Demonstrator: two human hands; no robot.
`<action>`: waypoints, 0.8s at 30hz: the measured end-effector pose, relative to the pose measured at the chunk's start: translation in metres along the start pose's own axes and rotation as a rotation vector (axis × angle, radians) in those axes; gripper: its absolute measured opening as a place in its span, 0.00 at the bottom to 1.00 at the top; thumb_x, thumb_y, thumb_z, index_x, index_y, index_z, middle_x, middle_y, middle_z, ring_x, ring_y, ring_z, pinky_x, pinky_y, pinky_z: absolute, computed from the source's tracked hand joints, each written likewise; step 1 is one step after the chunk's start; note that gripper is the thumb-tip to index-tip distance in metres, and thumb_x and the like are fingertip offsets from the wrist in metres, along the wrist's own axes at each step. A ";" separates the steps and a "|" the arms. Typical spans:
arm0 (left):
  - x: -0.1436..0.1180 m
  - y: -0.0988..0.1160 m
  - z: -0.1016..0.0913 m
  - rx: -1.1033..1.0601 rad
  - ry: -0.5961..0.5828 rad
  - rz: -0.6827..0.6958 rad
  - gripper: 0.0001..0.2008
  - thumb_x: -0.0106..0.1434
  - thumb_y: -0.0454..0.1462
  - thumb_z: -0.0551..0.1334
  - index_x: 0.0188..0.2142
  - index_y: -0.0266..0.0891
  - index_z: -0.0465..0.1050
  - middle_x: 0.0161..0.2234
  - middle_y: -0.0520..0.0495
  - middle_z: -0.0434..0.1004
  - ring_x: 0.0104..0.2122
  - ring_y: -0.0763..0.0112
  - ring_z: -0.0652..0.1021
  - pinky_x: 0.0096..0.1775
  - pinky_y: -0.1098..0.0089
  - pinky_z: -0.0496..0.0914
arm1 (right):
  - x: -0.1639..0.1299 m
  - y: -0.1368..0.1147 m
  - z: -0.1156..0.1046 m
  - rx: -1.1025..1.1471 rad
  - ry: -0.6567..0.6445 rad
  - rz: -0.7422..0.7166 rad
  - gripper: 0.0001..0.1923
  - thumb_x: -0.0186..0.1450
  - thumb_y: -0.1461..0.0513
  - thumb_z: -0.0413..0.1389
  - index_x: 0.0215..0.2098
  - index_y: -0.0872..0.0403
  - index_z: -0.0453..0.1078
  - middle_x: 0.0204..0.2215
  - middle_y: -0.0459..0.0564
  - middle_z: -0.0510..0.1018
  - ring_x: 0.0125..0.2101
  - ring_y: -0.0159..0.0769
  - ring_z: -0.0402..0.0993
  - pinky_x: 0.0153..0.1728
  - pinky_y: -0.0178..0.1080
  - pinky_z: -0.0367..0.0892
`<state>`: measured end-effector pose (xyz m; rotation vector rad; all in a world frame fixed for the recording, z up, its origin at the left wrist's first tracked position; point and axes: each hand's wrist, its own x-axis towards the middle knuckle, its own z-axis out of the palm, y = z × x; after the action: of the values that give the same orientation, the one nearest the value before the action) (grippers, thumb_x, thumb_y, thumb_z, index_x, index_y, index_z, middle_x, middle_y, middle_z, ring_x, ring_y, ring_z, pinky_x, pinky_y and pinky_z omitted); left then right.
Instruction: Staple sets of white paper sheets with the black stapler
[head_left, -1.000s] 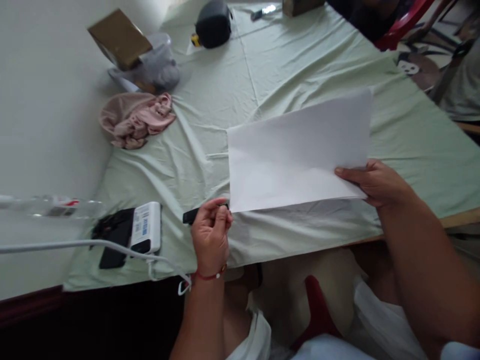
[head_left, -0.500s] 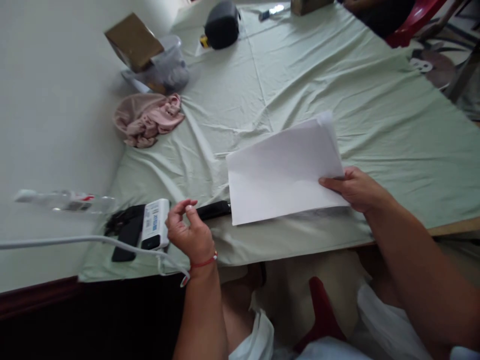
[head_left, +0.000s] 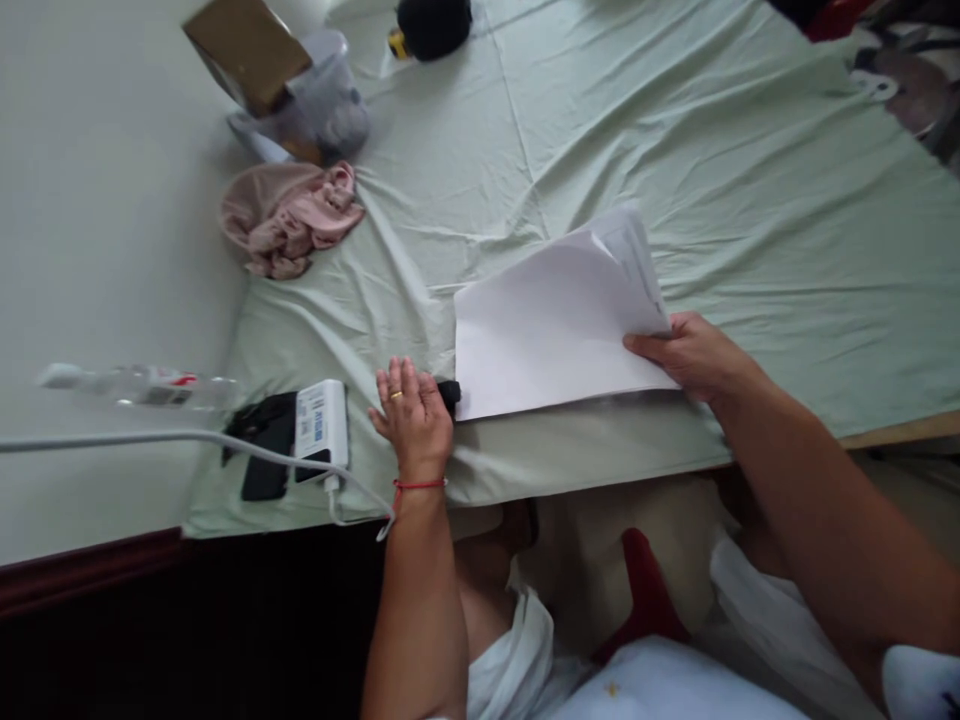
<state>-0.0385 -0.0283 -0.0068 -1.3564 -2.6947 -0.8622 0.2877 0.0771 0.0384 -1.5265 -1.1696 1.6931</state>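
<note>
My right hand [head_left: 697, 358] grips a thin stack of white paper [head_left: 547, 335] at its right edge, thumb on top and the fingers underneath. The top sheet is blank, and the sheets fan apart a little at the far right corner. Palm down, my left hand [head_left: 415, 415] lies over a black elongated object [head_left: 450, 397] with its fingers stretched out. Most of that object is hidden under the hand; its right end shows beside the paper's left edge. A white power bank [head_left: 324, 418] with a cable plugged in lies left of my left hand.
Beside the power bank is a dark phone [head_left: 268, 465]. A clear bottle [head_left: 150, 388] lies at the far left. Farther back are a crumpled pink cloth [head_left: 300, 220], a plastic tub [head_left: 330, 115], a cardboard box [head_left: 251, 55] and a black case [head_left: 435, 25]. A wrinkled green cloth [head_left: 750, 220] covers the table.
My left hand has turned palm down and moved right, now covering most of the black object. The paper's far right corner has fanned open, showing more sheets. The view has tilted slightly downward.
</note>
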 end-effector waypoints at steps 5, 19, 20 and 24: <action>0.001 0.007 -0.007 0.070 -0.063 -0.024 0.28 0.76 0.40 0.52 0.73 0.37 0.66 0.77 0.34 0.57 0.77 0.46 0.55 0.74 0.34 0.43 | 0.003 0.003 -0.001 -0.008 0.031 -0.021 0.11 0.56 0.58 0.73 0.24 0.48 0.76 0.23 0.45 0.80 0.23 0.35 0.72 0.22 0.35 0.68; -0.009 0.022 -0.004 0.149 -0.064 0.076 0.27 0.77 0.40 0.52 0.71 0.38 0.68 0.75 0.32 0.62 0.77 0.42 0.55 0.72 0.28 0.39 | 0.005 0.002 0.008 -0.028 0.032 -0.075 0.09 0.60 0.60 0.69 0.24 0.50 0.77 0.23 0.44 0.78 0.23 0.32 0.69 0.23 0.34 0.62; -0.008 0.021 -0.002 0.131 -0.051 0.072 0.26 0.76 0.41 0.53 0.69 0.39 0.69 0.74 0.32 0.64 0.77 0.42 0.56 0.72 0.28 0.39 | 0.005 0.003 0.009 -0.025 0.032 -0.080 0.09 0.59 0.60 0.69 0.24 0.50 0.77 0.24 0.44 0.78 0.23 0.32 0.69 0.23 0.34 0.62; -0.004 0.015 -0.001 0.073 0.063 0.047 0.22 0.75 0.42 0.55 0.62 0.36 0.74 0.71 0.28 0.68 0.76 0.41 0.58 0.73 0.32 0.44 | 0.004 0.003 0.008 -0.012 0.087 -0.107 0.08 0.60 0.63 0.69 0.25 0.51 0.76 0.25 0.45 0.79 0.24 0.31 0.68 0.25 0.34 0.64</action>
<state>-0.0246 -0.0247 0.0004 -1.3485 -2.6084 -0.7806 0.2793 0.0774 0.0336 -1.5015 -1.1959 1.5372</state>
